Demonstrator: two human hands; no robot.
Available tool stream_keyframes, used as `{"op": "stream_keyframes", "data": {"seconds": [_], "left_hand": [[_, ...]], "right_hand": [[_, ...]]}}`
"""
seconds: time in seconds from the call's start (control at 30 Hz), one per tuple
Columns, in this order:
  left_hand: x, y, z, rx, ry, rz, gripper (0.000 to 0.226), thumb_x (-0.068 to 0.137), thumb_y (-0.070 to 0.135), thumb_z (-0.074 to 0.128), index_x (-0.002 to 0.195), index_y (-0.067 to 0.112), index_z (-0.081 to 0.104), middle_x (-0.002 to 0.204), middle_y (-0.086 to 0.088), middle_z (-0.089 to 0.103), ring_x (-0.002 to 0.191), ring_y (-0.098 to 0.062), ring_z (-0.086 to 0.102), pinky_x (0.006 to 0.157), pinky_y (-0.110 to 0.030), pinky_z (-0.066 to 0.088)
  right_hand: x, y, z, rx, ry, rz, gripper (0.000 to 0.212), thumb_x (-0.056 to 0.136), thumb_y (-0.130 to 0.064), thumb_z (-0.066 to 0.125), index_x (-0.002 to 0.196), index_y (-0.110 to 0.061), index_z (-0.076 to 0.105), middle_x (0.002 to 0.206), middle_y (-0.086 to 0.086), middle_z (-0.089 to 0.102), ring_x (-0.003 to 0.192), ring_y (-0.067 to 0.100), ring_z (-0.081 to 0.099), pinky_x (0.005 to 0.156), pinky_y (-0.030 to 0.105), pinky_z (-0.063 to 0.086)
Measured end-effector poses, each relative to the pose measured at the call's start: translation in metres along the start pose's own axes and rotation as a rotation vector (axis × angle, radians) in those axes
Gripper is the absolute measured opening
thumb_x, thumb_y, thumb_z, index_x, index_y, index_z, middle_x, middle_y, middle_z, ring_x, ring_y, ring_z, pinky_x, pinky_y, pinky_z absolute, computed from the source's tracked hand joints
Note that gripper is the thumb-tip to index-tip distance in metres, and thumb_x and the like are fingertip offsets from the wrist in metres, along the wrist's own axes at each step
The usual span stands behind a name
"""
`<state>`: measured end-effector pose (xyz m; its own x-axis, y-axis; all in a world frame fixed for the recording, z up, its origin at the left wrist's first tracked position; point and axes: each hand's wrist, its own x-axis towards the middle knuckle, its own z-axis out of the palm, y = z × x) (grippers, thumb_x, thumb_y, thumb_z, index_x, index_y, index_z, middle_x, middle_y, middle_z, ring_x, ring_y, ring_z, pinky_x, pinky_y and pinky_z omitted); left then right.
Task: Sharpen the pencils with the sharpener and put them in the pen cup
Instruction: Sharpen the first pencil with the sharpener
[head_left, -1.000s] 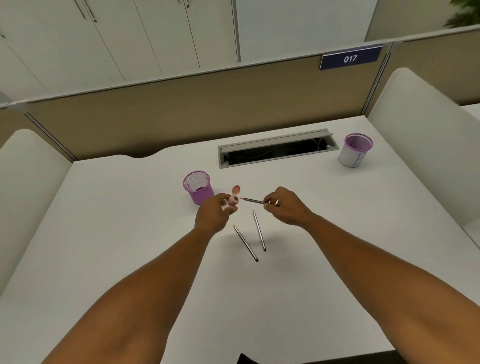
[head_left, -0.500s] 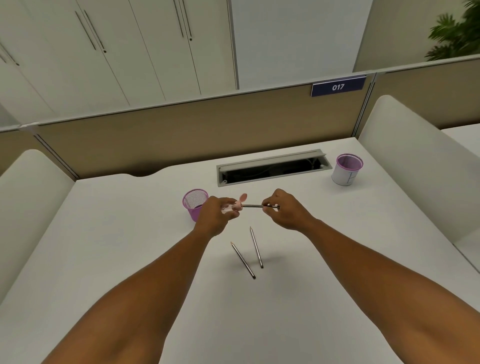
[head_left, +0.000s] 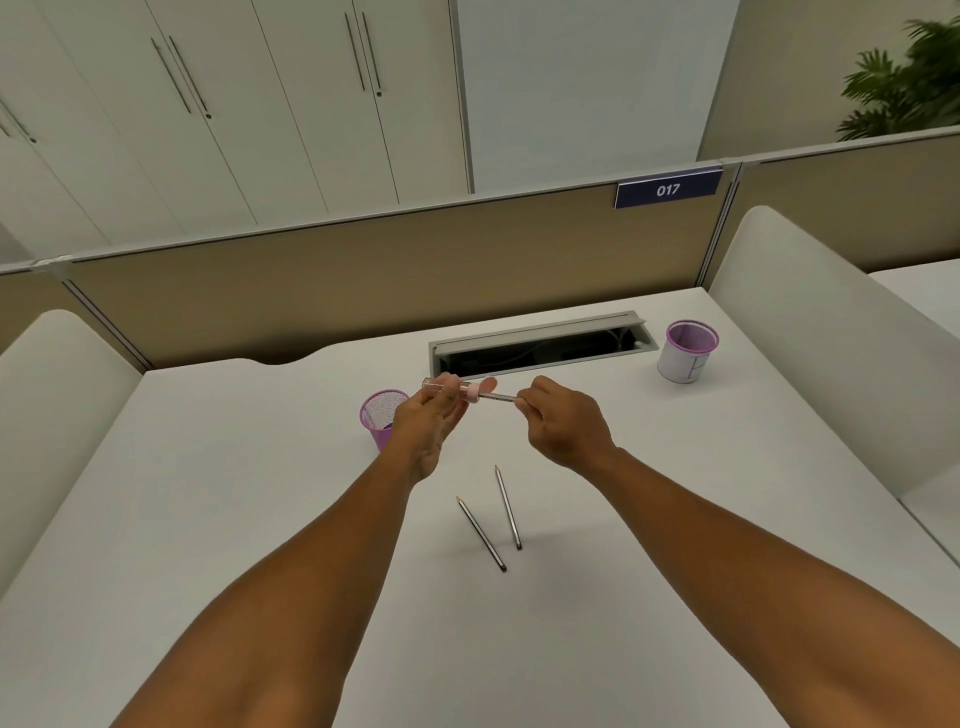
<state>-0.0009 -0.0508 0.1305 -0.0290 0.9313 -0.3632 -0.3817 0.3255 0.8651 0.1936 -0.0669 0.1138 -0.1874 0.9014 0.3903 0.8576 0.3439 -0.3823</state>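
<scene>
My left hand (head_left: 431, 421) pinches a small pink and clear sharpener (head_left: 457, 388) above the desk. A dark pencil (head_left: 497, 397) sticks out of its pink end, and my right hand (head_left: 561, 421) grips the pencil's other end. Two more pencils (head_left: 480, 532) (head_left: 508, 506) lie side by side on the white desk, nearer to me than both hands. A purple mesh pen cup (head_left: 379, 415) stands just left of my left hand, partly hidden by it.
A second cup (head_left: 688, 353), white with a purple rim, stands at the back right. An open cable tray (head_left: 540, 349) is cut into the desk behind my hands. Beige partitions and white side panels (head_left: 810, 332) enclose the desk.
The pencil tip went into the sharpener and both hands rose slightly. My head tilted up, so the desk sits lower in view.
</scene>
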Motion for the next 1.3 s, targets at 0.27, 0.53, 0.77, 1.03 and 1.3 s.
{"op": "stream_keyframes", "data": {"seconds": [0.27,0.53,0.77,1.03,1.3], "left_hand": [[-0.005,0.005,0.009,-0.068,-0.071,-0.034,0.036,0.099,0.01,0.049,0.134,0.0,0.046,0.111,-0.004,0.069,0.096,-0.02,0.069,0.098,-0.032,0.048],[-0.003,0.025,0.025,-0.131,0.063,-0.054,0.015,0.101,0.022,0.049,0.105,0.008,0.053,0.094,-0.012,0.064,0.073,-0.019,0.073,0.071,-0.029,0.058],[0.0,0.025,0.027,-0.117,0.083,-0.085,0.032,0.095,0.028,0.057,0.114,0.003,0.058,0.086,-0.011,0.071,0.081,-0.02,0.069,0.09,-0.037,0.056],[-0.006,0.031,0.033,-0.155,0.017,-0.042,0.017,0.098,0.02,0.053,0.096,0.003,0.058,0.08,-0.01,0.067,0.062,-0.016,0.071,0.083,-0.033,0.057],[-0.008,0.037,0.038,-0.174,0.057,-0.064,0.017,0.098,0.02,0.053,0.096,0.005,0.058,0.096,-0.014,0.06,0.075,-0.021,0.068,0.077,-0.035,0.058]], "right_hand": [[0.022,-0.012,-0.013,0.103,-0.285,0.191,0.032,0.099,-0.027,0.041,0.086,-0.009,0.065,0.076,0.008,0.063,0.069,0.021,0.054,0.054,0.025,0.031],[0.022,-0.032,-0.013,-0.086,-0.125,0.072,0.021,0.1,-0.026,0.037,0.098,-0.017,0.057,0.085,-0.001,0.058,0.066,0.02,0.05,0.058,0.029,0.033],[0.023,-0.041,-0.017,-0.094,-0.103,0.124,0.015,0.094,-0.016,0.044,0.083,-0.014,0.055,0.08,0.0,0.049,0.067,0.019,0.048,0.058,0.031,0.037],[0.048,-0.048,-0.044,0.616,-0.501,0.769,0.025,0.093,-0.022,0.047,0.083,-0.006,0.064,0.073,0.007,0.05,0.054,0.013,0.036,0.048,0.025,0.03],[0.033,-0.049,-0.029,0.072,-0.142,0.258,0.024,0.097,-0.03,0.047,0.089,-0.012,0.061,0.08,0.0,0.057,0.072,0.02,0.053,0.06,0.03,0.037]]}}
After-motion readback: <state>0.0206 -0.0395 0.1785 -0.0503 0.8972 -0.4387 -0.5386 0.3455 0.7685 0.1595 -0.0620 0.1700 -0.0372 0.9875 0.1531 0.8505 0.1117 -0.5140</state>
